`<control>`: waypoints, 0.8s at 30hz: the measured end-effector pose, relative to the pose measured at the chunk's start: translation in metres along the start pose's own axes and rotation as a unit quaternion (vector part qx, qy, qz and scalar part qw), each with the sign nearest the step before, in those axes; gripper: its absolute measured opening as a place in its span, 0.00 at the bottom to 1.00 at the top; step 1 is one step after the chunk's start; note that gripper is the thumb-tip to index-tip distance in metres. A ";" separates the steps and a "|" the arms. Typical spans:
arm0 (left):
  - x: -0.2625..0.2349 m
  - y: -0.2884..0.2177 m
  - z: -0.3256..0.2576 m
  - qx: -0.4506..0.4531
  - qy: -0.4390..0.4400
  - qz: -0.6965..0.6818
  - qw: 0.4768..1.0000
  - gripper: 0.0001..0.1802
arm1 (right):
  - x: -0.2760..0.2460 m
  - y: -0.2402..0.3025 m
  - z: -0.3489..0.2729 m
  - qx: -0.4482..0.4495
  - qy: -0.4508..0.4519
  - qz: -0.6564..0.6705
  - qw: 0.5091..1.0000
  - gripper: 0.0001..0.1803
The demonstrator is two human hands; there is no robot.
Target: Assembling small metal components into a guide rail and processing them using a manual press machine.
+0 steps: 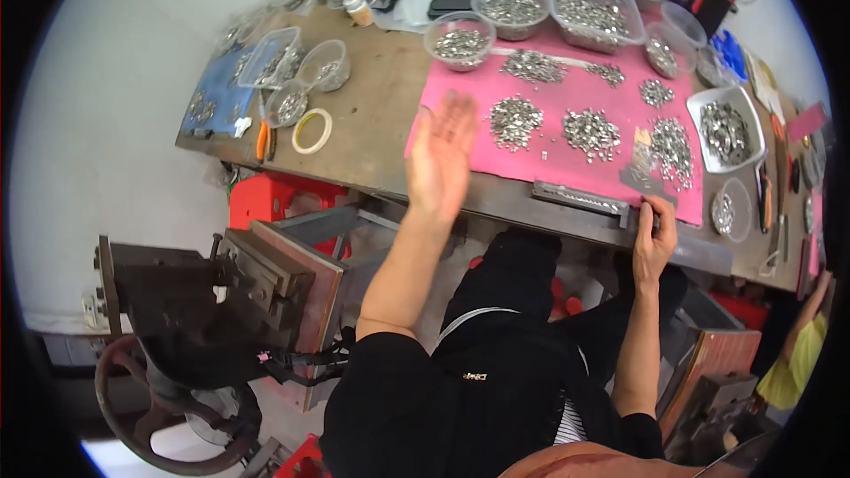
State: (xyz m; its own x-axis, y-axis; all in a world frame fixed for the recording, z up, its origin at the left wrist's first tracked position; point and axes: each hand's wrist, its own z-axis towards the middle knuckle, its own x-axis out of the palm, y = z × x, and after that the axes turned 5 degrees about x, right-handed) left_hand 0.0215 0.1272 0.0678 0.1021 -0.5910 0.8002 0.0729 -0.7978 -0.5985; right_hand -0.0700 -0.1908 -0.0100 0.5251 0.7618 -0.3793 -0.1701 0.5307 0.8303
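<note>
**A workbench heaped with small metal parts**

The wooden workbench (372,115) runs along a white wall, and from where I stand a blue cloth (212,97) covers its left corner, with clear plastic tubs (270,57) of shiny bits and a roll of tape (312,131) near the front edge. Further along, a pink mat (567,159) takes up the middle of the bench, dotted with heaps of small metal pieces (516,119), and round clear bowls (459,39) full of the same stand along its back edge. A white tray (728,128) of pieces sits toward the right end.

The left hand (440,159) is lifted above the mat's left edge, fingers spread and palm open, holding nothing, the forearm rising steeply from the lap. The right hand (655,235) is down at the front edge of the bench, fingers curled closed on the end of a long dark metal bar (580,199) lying along that edge, the arm nearly straight.

To my mind the bar is best kept pressed flat and square to the bench edge, so the pieces lined on it do not slide off.
</note>
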 end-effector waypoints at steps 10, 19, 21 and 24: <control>-0.062 -0.137 0.181 0.249 -0.153 0.140 0.946 0.41 | -0.003 0.002 -0.001 -0.024 -0.007 -0.046 0.999 0.05; -0.020 -0.026 0.118 0.208 0.037 0.328 0.921 0.31 | 0.000 0.019 0.026 -0.048 0.071 -0.068 0.994 0.06; -0.007 0.014 0.095 0.167 0.175 0.419 0.875 0.21 | -0.001 0.022 0.054 -0.114 0.086 -0.107 0.984 0.04; 0.028 0.055 0.073 0.180 0.328 0.511 0.774 0.13 | 0.014 0.021 0.105 -0.125 0.124 -0.138 0.975 0.06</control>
State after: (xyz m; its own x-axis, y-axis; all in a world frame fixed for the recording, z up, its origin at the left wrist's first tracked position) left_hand 0.1005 0.0755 0.0550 -0.2283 -0.9191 -0.3210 0.5710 0.1407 -0.8088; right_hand 0.0213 -0.2078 0.0447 0.3675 0.6264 -0.6875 -0.2652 0.7791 0.5680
